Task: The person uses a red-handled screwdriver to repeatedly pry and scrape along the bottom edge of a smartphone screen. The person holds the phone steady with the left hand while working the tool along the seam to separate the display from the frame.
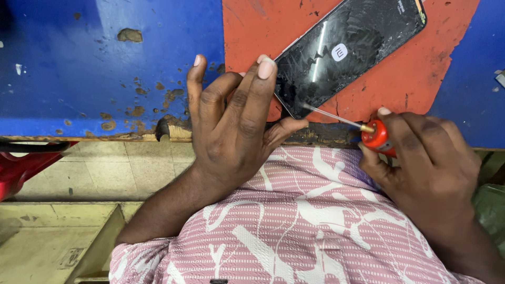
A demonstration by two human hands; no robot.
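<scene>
The phone (350, 52), its glass cracked, lies slanted on the red mat (431, 73) at the near edge of the blue bench (94, 73). The left hand (236, 121) presses down on the phone's near-left corner, fingers spread and open rather than wrapped around anything. The right hand (426, 158) is closed around the red screwdriver (376, 135), whose thin shaft reaches left to the phone's near corner. To work well here, I judge the tip should stay seated squarely, the left hand pinning the phone flat, pressure light so it cannot skid across the glass.
</scene>
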